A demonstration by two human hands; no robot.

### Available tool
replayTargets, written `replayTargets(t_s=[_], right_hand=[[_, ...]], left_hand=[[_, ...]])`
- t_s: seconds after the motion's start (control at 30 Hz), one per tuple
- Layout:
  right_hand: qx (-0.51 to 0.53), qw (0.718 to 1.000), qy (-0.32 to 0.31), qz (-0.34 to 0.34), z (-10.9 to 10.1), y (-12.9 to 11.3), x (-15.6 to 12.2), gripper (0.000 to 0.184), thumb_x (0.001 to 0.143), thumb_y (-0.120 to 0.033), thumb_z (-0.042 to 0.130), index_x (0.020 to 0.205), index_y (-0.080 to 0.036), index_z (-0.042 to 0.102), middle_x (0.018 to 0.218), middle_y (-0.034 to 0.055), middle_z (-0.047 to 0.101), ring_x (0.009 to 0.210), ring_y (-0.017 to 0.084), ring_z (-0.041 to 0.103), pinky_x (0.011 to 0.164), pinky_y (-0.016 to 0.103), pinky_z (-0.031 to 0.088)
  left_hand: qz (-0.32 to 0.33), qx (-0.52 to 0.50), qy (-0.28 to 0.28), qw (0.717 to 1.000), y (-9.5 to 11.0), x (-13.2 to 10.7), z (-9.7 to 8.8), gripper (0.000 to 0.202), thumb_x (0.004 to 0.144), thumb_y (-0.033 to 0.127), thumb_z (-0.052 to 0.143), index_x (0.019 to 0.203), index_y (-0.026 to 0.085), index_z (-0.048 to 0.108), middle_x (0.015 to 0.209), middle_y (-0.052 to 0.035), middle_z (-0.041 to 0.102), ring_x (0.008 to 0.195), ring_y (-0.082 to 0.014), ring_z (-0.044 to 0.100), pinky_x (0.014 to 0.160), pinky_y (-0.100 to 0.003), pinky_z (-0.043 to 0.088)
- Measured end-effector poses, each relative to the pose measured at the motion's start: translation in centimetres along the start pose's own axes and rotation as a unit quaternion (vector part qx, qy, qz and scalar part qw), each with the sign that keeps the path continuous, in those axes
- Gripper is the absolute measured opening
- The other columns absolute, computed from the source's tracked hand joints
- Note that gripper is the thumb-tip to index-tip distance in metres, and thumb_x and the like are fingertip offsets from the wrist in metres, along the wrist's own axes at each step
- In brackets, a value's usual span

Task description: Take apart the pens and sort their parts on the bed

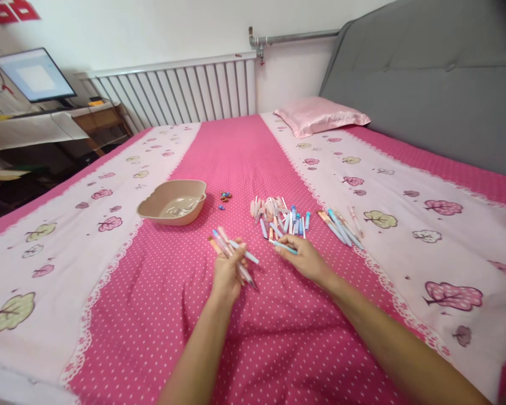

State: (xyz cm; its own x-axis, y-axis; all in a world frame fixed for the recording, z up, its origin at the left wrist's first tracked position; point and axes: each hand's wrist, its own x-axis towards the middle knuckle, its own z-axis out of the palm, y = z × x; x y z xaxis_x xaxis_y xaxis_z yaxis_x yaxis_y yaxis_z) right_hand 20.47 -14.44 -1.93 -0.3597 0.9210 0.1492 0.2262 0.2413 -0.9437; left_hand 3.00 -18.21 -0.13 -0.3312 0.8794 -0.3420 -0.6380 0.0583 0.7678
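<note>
My left hand [227,275] is closed round a bundle of several pens [231,250], pink, blue and orange, fanned out above the pink dotted bedspread [219,337]. My right hand [303,257] pinches one light blue pen [284,246] at the near edge of a loose pile of pens [278,216]. A second, smaller row of pens [341,228] lies to the right of the pile, on the pale strip of the spread.
A beige scalloped bowl [152,209] sits left of the pile, with a few small dark beads [225,197] beside it. A pink pillow [320,115] and grey headboard [425,84] are at the far right. A radiator [172,93], desk and monitor [34,76] stand beyond the bed.
</note>
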Motion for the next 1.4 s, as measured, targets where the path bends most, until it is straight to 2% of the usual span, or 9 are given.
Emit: replayTargets(t_s=[0.13, 0.4, 0.63, 0.8, 1.03, 1.13, 1.23, 1.33, 1.4], right_hand=[[0.01, 0.999, -0.039, -0.015, 0.8, -0.5, -0.4, 0.026, 0.082, -0.04, 0.051, 0.086, -0.016, 0.058, 0.08, 0.0028, 0.062, 0.074, 0.016, 0.055, 0.068, 0.027, 0.04], [-0.006, 0.994, -0.106, -0.014, 1.9, -1.2, -1.0, 0.03, 0.085, -0.044, 0.047, 0.074, -0.016, 0.054, 0.067, -0.0005, 0.054, 0.063, 0.012, 0.048, 0.059, 0.024, 0.035], [0.011, 0.971, -0.226, 0.073, -1.7, -1.4, -0.6, 0.033, 0.084, -0.045, 0.046, 0.069, -0.016, 0.049, 0.063, -0.0014, 0.05, 0.057, 0.01, 0.045, 0.057, 0.024, 0.034], [0.141, 0.964, -0.102, 0.203, -1.9, -2.1, -0.3, 0.035, 0.078, -0.051, 0.053, 0.083, -0.017, 0.051, 0.058, -0.0081, 0.035, 0.046, 0.006, 0.026, 0.045, 0.02, 0.019], [0.132, 0.967, -0.17, 0.139, 1.1, -1.7, -0.8, 0.038, 0.072, -0.051, 0.059, 0.064, -0.014, 0.054, 0.055, -0.0045, 0.045, 0.049, 0.007, 0.036, 0.049, 0.02, 0.027], [-0.023, 0.988, -0.048, 0.145, -0.3, -0.7, 0.0, 0.034, 0.076, -0.047, 0.051, 0.063, -0.016, 0.055, 0.052, -0.0038, 0.046, 0.047, 0.009, 0.039, 0.048, 0.021, 0.029], [-0.178, 0.967, 0.122, 0.132, -2.5, 0.8, 1.2, 0.028, 0.077, -0.039, 0.047, 0.064, -0.016, 0.057, 0.055, 0.0005, 0.052, 0.055, 0.015, 0.047, 0.054, 0.025, 0.034], [-0.216, 0.954, 0.17, 0.116, -3.8, 2.1, 2.3, 0.024, 0.076, -0.029, 0.048, 0.088, -0.013, 0.062, 0.082, 0.0097, 0.063, 0.076, 0.022, 0.056, 0.07, 0.032, 0.041], [-0.233, 0.952, 0.184, 0.082, -4.0, 2.5, 2.7, 0.037, 0.074, -0.022, 0.048, 0.108, -0.01, 0.057, 0.106, 0.0161, 0.061, 0.095, 0.025, 0.055, 0.083, 0.036, 0.04]], left_hand=[[-0.093, 0.053, -0.085, 0.991, -1.5, -1.0, 0.7, 0.026, 0.059, 0.014, 0.074, 0.083, 0.012, 0.062, 0.043, 0.0073, 0.049, 0.032, -0.0038, 0.044, 0.033, -0.013, 0.038], [-0.094, 0.027, -0.06, 0.993, -1.5, -1.0, 0.7, 0.019, 0.062, 0.015, 0.071, 0.06, 0.013, 0.052, 0.036, 0.0064, 0.046, 0.029, -0.0043, 0.041, 0.032, -0.014, 0.034], [-0.036, -0.021, 0.017, 0.999, 2.0, 0.6, -0.3, 0.018, 0.071, 0.01, 0.063, 0.064, 0.015, 0.047, 0.04, 0.008, 0.047, 0.031, -0.0038, 0.044, 0.033, -0.012, 0.038], [-0.051, -0.008, 0.011, 0.999, 1.4, 0.3, 0.0, 0.017, 0.071, 0.009, 0.062, 0.064, 0.015, 0.048, 0.039, 0.0074, 0.046, 0.03, -0.0047, 0.044, 0.033, -0.013, 0.038], [-0.054, 0.029, -0.032, 0.998, -1.3, -0.3, 0.4, 0.023, 0.063, 0.013, 0.072, 0.065, 0.014, 0.049, 0.04, 0.0076, 0.046, 0.032, -0.0049, 0.045, 0.033, -0.013, 0.038], [-0.038, 0.033, -0.023, 0.998, -1.0, 0.1, 0.2, 0.02, 0.066, 0.014, 0.07, 0.073, 0.015, 0.051, 0.043, 0.0086, 0.047, 0.034, -0.004, 0.046, 0.035, -0.012, 0.039], [-0.031, 0.041, -0.011, 0.999, -0.6, 0.4, 0.1, 0.021, 0.067, 0.014, 0.069, 0.074, 0.015, 0.05, 0.043, 0.0088, 0.048, 0.034, -0.004, 0.046, 0.034, -0.011, 0.038], [-0.037, 0.059, -0.005, 0.998, -0.8, 0.4, 0.2, 0.023, 0.066, 0.015, 0.071, 0.072, 0.015, 0.048, 0.042, 0.0078, 0.049, 0.033, -0.0045, 0.046, 0.033, -0.012, 0.038], [-0.044, 0.074, -0.005, 0.996, -1.1, 0.3, 0.2, 0.025, 0.064, 0.016, 0.073, 0.071, 0.015, 0.048, 0.042, 0.0067, 0.05, 0.034, -0.0049, 0.046, 0.033, -0.012, 0.038]])
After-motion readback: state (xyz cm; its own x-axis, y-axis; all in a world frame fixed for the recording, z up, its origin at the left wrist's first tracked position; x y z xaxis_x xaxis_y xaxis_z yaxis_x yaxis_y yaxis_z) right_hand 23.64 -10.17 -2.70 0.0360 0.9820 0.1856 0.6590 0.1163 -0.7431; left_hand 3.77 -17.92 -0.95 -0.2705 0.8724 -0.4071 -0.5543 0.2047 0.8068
